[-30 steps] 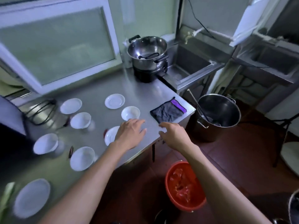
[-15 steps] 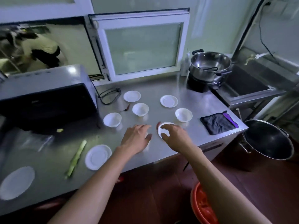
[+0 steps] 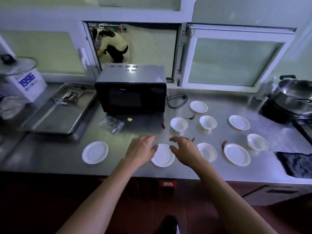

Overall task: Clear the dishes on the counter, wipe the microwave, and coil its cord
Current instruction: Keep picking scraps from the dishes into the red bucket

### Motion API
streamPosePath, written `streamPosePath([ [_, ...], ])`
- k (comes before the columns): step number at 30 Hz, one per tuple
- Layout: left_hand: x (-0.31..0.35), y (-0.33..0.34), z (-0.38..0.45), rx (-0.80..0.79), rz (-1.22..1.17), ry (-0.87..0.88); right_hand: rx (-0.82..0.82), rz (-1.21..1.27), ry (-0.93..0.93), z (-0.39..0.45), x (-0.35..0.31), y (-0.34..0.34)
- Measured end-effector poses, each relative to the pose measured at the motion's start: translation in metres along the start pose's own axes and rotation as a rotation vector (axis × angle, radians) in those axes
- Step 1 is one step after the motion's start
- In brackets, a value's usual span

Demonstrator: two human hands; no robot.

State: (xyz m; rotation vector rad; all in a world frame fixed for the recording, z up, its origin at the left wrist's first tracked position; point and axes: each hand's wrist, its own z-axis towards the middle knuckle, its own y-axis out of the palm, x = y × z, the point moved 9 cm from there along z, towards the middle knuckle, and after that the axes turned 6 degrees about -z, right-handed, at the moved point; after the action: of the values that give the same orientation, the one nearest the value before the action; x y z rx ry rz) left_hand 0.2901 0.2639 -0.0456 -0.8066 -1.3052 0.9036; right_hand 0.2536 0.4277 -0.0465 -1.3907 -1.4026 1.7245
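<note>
A: Far left of steel counter (image 3: 219, 168): lidded white container (image 3: 22, 81), marked "1996" in blue. Smaller print beneath, too blurred to read.

B: Next along?

A: Empty metal tray (image 3: 55, 115), then black microwave (image 3: 131, 92) at the back edge, door facing forward. Clear plastic bag (image 3: 112, 124) and a yellow scrap (image 3: 129, 119) just before it. Small sticker on the top right corner, illegible. Cord (image 3: 177, 101) loosely looped on the counter, right of the microwave.

B: Dishes?

A: Nine white pieces. One plate (image 3: 95, 152) alone at left front. Centre plate (image 3: 163, 155) between the hands. Further right, plates and small bowls (image 3: 179, 124) scattered, well apart from each other, with red chillies (image 3: 224, 144) lying among them. Dark cloth (image 3: 295, 163) at the right front edge. Steel pot (image 3: 295, 93) on a burner at far right.

B: Obstructions?

A: Both forearms across the front edge; parts of centre plate hidden under the hands.

B: Hands?

A: Left hand (image 3: 141, 152) palm down, fingers spread, resting on left rim of centre plate. Right hand (image 3: 184, 152) palm down over its right rim, fingers curled and apart, gripping nothing. Actual contact of right hand with plate: cannot tell.
</note>
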Motion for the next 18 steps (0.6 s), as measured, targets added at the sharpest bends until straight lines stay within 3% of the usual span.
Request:
streamPosePath([
  [9, -0.093, -0.019, 0.028, 0.014, 0.024, -0.172, -0.080, 0.066, -0.113, 0.098, -0.047, 0.045],
  [18, -0.145, -0.015, 0.085, -0.017, 0.100, -0.268, -0.149, 0.031, -0.182, 0.197, -0.061, 0.088],
])
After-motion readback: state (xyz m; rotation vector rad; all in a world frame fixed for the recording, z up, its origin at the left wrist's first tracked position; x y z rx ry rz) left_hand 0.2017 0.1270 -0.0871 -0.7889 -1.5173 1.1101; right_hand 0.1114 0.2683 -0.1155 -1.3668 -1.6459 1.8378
